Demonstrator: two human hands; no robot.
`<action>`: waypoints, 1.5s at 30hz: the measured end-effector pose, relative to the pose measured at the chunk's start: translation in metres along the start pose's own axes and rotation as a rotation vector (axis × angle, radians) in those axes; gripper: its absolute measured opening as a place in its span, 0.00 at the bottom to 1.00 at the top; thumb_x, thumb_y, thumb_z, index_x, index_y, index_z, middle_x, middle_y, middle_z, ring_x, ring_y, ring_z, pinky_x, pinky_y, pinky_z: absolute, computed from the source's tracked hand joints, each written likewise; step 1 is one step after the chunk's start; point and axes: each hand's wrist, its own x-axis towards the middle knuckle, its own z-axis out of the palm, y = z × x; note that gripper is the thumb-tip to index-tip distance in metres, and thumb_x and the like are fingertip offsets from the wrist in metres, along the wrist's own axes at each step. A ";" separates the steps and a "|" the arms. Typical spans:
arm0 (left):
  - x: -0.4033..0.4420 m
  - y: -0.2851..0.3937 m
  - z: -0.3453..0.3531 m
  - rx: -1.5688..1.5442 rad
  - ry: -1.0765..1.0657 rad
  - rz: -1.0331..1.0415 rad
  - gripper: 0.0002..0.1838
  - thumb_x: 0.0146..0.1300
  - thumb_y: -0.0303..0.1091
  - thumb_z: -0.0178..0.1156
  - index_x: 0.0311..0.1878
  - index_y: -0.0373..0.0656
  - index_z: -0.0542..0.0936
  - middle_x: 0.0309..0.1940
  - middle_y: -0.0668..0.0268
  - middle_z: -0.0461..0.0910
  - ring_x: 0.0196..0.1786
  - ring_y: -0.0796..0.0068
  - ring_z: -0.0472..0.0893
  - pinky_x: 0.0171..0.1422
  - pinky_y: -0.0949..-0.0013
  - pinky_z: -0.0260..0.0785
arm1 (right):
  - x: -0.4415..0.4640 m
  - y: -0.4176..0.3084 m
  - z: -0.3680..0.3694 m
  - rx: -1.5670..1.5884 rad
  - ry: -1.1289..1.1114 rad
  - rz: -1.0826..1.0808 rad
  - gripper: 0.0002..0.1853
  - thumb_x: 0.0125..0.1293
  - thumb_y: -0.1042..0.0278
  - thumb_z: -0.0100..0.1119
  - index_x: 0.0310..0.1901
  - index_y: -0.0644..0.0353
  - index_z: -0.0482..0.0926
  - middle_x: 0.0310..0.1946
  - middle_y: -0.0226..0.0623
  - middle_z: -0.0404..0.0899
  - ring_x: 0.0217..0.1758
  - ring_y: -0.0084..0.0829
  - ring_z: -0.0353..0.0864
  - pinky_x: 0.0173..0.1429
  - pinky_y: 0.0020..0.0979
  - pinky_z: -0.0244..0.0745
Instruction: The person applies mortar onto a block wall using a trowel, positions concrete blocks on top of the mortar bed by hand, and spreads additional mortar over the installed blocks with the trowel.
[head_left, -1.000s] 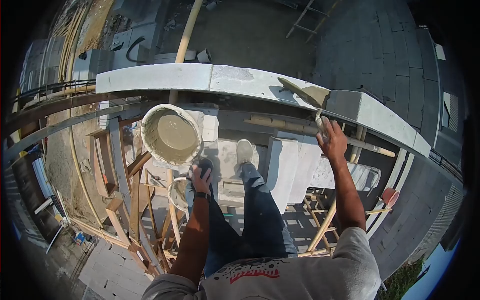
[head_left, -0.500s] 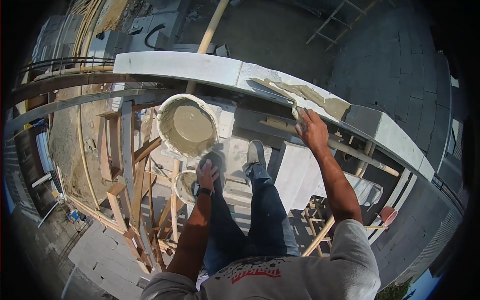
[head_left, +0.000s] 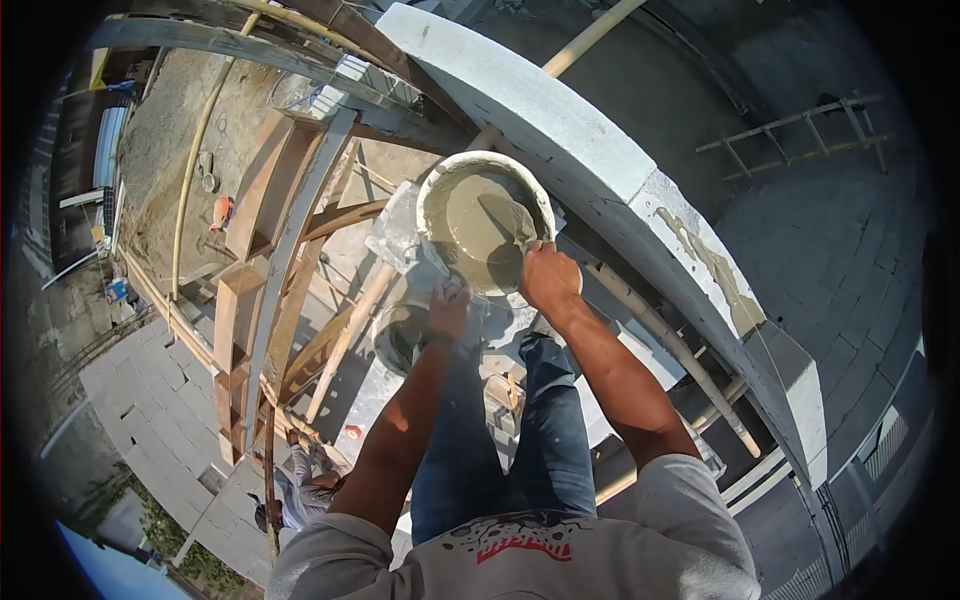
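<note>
A round white bucket [head_left: 427, 215] of wet grey mortar [head_left: 470, 225] stands in front of me. My right hand [head_left: 550, 275] is closed at its right rim, gripping a trowel whose mortar-covered blade [head_left: 520, 222] dips into the mix. My left hand [head_left: 447, 308] is blurred beside the near left side of the bucket; whether its fingers press on the bucket is unclear. Just below it sits a second, smaller bucket [head_left: 400, 335], partly behind my left arm. To the right, a smear of mortar [head_left: 710, 265] lies along the top of the pale block wall [head_left: 600, 150].
Bamboo poles [head_left: 680, 345] run beneath the wall on the right. Wooden framing [head_left: 290, 250] rises on the left. A ladder [head_left: 800, 135] lies beyond the wall. Another person [head_left: 300, 490] is far below at lower left. My legs [head_left: 550, 420] stand near the buckets.
My right hand has moved from the wall top down to the bucket with the trowel. My left hand has shifted up toward the bucket's rim. The camera view has turned.
</note>
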 end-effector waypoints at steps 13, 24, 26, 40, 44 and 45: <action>0.001 -0.009 0.005 0.350 0.120 0.132 0.44 0.63 0.36 0.70 0.76 0.32 0.56 0.57 0.49 0.79 0.56 0.59 0.81 0.58 0.64 0.74 | 0.017 -0.004 0.024 0.409 -0.172 0.109 0.24 0.60 0.55 0.65 0.49 0.68 0.83 0.45 0.61 0.84 0.53 0.56 0.84 0.57 0.47 0.78; -0.013 0.002 0.005 0.009 -0.034 -0.059 0.47 0.70 0.46 0.64 0.80 0.44 0.44 0.57 0.52 0.79 0.49 0.63 0.84 0.47 0.63 0.76 | -0.103 0.152 0.015 0.943 -0.036 -0.053 0.27 0.54 0.64 0.67 0.57 0.64 0.82 0.53 0.49 0.86 0.53 0.39 0.86 0.62 0.34 0.76; -0.025 0.012 0.010 0.053 -0.047 -0.042 0.47 0.71 0.51 0.61 0.80 0.45 0.44 0.57 0.52 0.79 0.49 0.62 0.84 0.49 0.59 0.76 | -0.124 0.177 0.007 0.982 0.098 -0.066 0.27 0.53 0.64 0.68 0.56 0.63 0.83 0.52 0.46 0.86 0.51 0.35 0.86 0.61 0.32 0.77; -0.084 0.011 0.031 0.070 -0.053 -0.128 0.52 0.68 0.50 0.67 0.81 0.44 0.43 0.56 0.58 0.78 0.44 0.69 0.83 0.45 0.68 0.75 | -0.127 0.279 -0.053 -0.049 0.630 0.044 0.31 0.56 0.60 0.73 0.63 0.52 0.77 0.49 0.39 0.78 0.50 0.44 0.81 0.52 0.42 0.79; -0.092 -0.002 0.018 0.155 -0.130 -0.115 0.53 0.67 0.49 0.67 0.81 0.46 0.41 0.56 0.58 0.79 0.47 0.67 0.83 0.47 0.65 0.75 | -0.113 0.265 -0.044 -0.013 0.625 -0.001 0.31 0.56 0.61 0.73 0.63 0.53 0.77 0.49 0.39 0.78 0.49 0.44 0.81 0.52 0.43 0.79; -0.086 -0.002 0.016 0.199 -0.158 -0.095 0.54 0.67 0.49 0.67 0.82 0.47 0.39 0.56 0.58 0.80 0.48 0.66 0.84 0.48 0.63 0.75 | -0.111 0.260 -0.047 0.008 0.633 -0.007 0.31 0.56 0.61 0.73 0.62 0.53 0.78 0.48 0.39 0.78 0.49 0.43 0.81 0.52 0.43 0.79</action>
